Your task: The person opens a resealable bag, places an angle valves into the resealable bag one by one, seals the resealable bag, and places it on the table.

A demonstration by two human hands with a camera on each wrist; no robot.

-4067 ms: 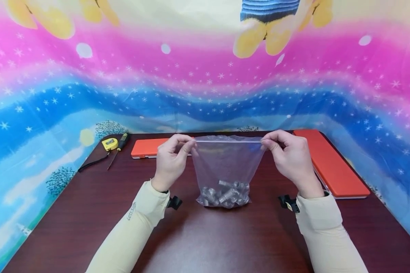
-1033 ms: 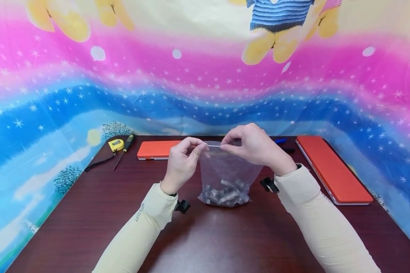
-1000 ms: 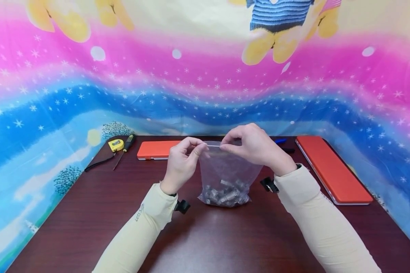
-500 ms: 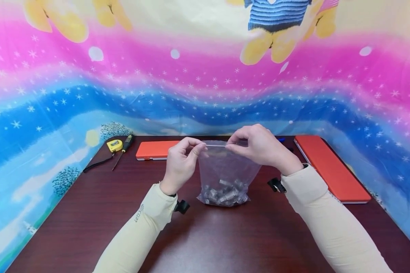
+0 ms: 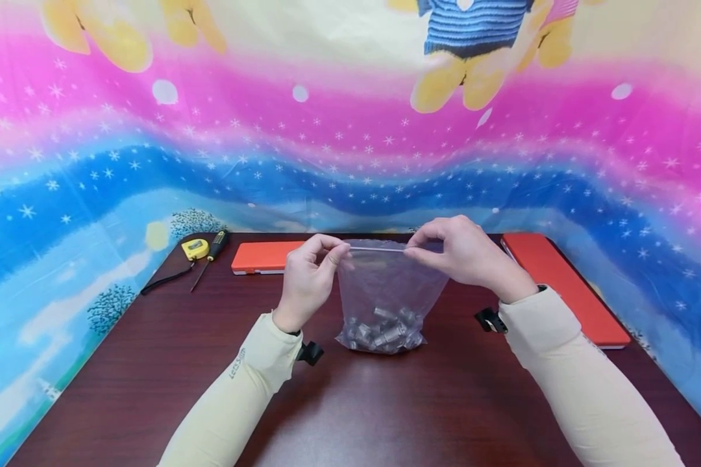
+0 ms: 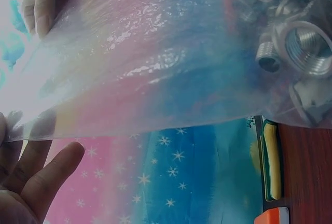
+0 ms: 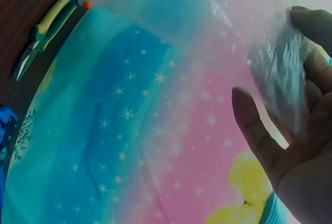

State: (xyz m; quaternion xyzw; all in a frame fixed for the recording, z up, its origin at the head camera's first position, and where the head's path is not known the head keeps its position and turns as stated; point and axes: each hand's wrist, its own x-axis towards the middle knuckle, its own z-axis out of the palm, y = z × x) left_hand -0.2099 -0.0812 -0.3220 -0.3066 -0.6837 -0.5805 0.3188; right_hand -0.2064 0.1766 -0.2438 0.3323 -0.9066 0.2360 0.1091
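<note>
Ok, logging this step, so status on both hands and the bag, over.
Left hand pinches top edge of clear plastic bag of metal fittings. Right hand pinches same edge. Bag bottom rests on dark wooden table. Nothing in the way.

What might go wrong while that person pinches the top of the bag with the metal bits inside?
The clear bag is held only by its top edge, between the left hand and right hand. If a pinch slips, the top could flop over. The metal fittings sit heaped at the bottom; their weight might tip the bag or, if the seal is incomplete, spill onto the table.
</note>
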